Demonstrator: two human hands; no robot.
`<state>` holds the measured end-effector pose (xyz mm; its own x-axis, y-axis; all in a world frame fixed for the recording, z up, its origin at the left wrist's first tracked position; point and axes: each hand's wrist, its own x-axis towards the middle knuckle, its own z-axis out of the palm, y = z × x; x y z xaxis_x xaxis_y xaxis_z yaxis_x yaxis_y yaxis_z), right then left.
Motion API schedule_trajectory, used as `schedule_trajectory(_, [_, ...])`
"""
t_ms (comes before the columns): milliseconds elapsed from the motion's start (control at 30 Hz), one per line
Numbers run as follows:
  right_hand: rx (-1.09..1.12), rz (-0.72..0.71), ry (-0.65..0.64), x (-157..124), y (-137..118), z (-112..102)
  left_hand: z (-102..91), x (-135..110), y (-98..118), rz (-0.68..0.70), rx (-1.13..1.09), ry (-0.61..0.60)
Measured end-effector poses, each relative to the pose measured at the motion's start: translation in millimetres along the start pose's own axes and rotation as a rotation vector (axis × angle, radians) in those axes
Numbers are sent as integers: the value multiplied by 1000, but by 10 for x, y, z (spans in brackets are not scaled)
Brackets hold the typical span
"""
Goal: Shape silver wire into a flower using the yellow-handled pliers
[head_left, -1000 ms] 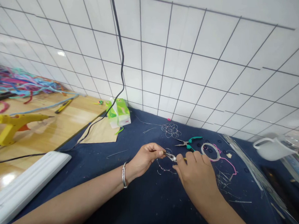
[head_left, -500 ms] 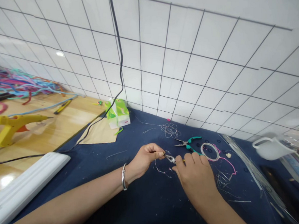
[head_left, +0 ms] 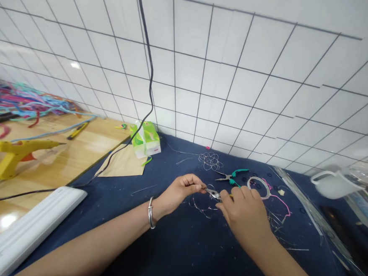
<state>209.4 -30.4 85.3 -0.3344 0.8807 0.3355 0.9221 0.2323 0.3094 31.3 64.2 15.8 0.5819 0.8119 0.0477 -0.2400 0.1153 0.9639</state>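
My right hand [head_left: 245, 207] is wrapped round a pair of pliers [head_left: 214, 194], whose metal jaws point left toward my other hand. My left hand [head_left: 183, 190], with a silver bangle at the wrist, pinches thin wire at the jaw tips; the exact grip point is too small to make out. Below the pliers hangs or lies a loop of beaded wire [head_left: 202, 208] on the dark blue cloth. Behind my hands are a flower-shaped wire coil [head_left: 210, 161] and teal-handled long-nose pliers [head_left: 230, 176].
Right of my hands lie a ring-shaped spool [head_left: 259, 187], pink cord [head_left: 282, 205] and wire scraps. A white mug [head_left: 335, 184] stands far right. To the left are a tissue pack [head_left: 146, 139], a white power strip [head_left: 32, 232], a yellow glue gun [head_left: 22, 154] and a black cable [head_left: 149, 64].
Both hands and the pliers have shifted slightly to the right. The grips look the same, and the pliers still meet the wire at my left fingertips.
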Motion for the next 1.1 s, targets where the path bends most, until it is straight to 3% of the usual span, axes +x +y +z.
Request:
schedule_trajectory(333, [-15,-34,26,9,36,71,-34,18,-33,-4,189,29])
schedule_trajectory(800, [-42,-56,54,3,8,87,15,-28,-37,81,137,142])
schedule_trajectory(1100, [-21,19,50,55,-91,76,77,-43,-91,118,52,251])
